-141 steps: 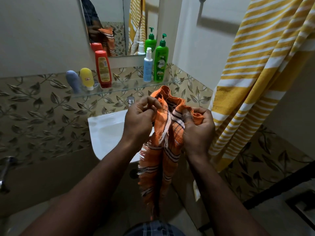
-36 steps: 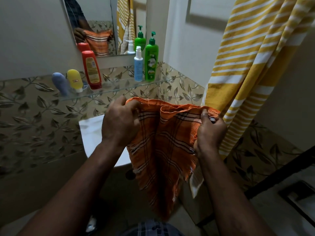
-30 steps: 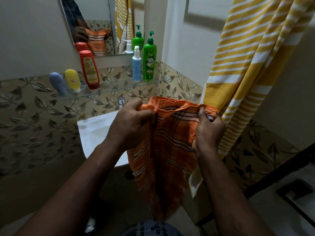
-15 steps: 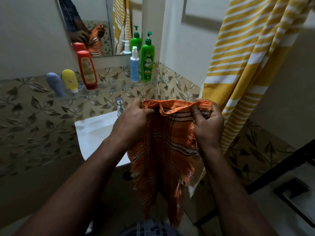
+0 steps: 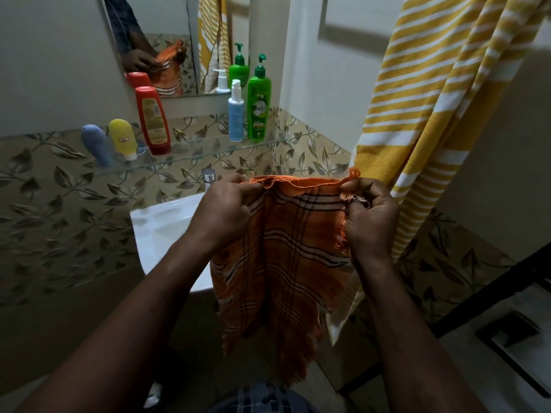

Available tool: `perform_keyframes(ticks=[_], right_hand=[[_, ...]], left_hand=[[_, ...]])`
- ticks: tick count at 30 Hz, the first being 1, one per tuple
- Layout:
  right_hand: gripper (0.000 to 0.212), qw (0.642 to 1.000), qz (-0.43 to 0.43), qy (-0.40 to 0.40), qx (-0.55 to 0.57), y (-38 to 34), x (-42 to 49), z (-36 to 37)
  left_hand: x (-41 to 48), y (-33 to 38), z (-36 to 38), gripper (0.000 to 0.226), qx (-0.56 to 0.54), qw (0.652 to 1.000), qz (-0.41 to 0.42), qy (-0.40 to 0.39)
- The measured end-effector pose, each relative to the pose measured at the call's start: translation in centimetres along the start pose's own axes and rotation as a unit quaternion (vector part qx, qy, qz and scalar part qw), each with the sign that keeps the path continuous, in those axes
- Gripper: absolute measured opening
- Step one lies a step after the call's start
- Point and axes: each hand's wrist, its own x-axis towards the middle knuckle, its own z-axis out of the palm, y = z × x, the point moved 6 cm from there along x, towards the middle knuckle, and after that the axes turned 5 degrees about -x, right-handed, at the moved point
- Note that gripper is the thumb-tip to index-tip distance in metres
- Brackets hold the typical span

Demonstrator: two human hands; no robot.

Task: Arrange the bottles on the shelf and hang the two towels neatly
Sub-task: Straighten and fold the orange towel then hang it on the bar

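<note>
An orange checked towel (image 5: 286,263) hangs in front of me, its top edge stretched between my hands. My left hand (image 5: 223,213) pinches the left corner and my right hand (image 5: 368,217) pinches the frayed right corner. A yellow and white striped towel (image 5: 432,99) hangs on the wall at the right. On the glass shelf (image 5: 196,150) stand a blue bottle (image 5: 95,144), a yellow bottle (image 5: 123,138), a red bottle (image 5: 152,120), a light blue pump bottle (image 5: 236,114) and a green pump bottle (image 5: 258,102).
A white sink (image 5: 164,231) with a tap (image 5: 208,177) sits below the shelf, left of the towel. A mirror (image 5: 179,40) hangs above the shelf. A floor drain (image 5: 518,341) lies at the lower right beside a dark bar (image 5: 492,293).
My hands have spread the orange towel from a bunched state and pulled its top edge taut and level. The view has shifted slightly.
</note>
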Motion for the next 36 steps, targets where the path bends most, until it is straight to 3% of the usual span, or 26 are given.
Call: perform_keyframes(ticks=[8,14,17,21,23,26,28,33,36], right_hand=[[0.051,0.997,-0.018,-0.071,-0.037,-0.1,-0.1,1.1],[0.021,0.988,-0.022,-0.115,-0.096,-0.2,-0.7,1.7],[0.032,0.987,-0.048,-0.074,-0.137,0.0,-0.7,1.5],[0.023,0.992,-0.021,-0.037,-0.122,0.3,0.0,0.6],[0.022,0.992,-0.015,-0.044,-0.114,-0.1,0.0,0.6],[0.023,0.993,-0.015,-0.045,-0.105,-0.5,-0.2,0.9],[0.023,0.994,-0.011,-0.045,-0.104,-0.6,-0.3,1.0],[0.022,0.994,0.003,-0.032,-0.107,-0.5,0.0,0.5],[0.022,0.993,0.000,-0.035,-0.111,-0.7,-0.1,0.5]], left_hand=[[0.0,-0.5,-0.4,0.059,-0.163,0.984,-0.068,0.033],[0.0,0.1,0.0,0.053,-0.147,0.988,-0.045,-0.004],[-0.2,0.4,-0.2,0.055,-0.114,0.993,-0.020,-0.026],[-0.7,0.1,-1.1,0.052,-0.125,0.990,0.014,-0.064],[-1.0,0.4,-0.6,0.048,-0.095,0.986,0.030,-0.133],[-2.3,2.2,1.1,0.029,0.036,0.967,0.098,-0.233],[-3.1,3.2,2.4,0.031,0.067,0.951,0.125,-0.273],[-3.8,3.9,2.9,0.034,0.060,0.950,0.149,-0.269],[-4.6,5.0,4.2,0.040,0.146,0.934,0.172,-0.277]])
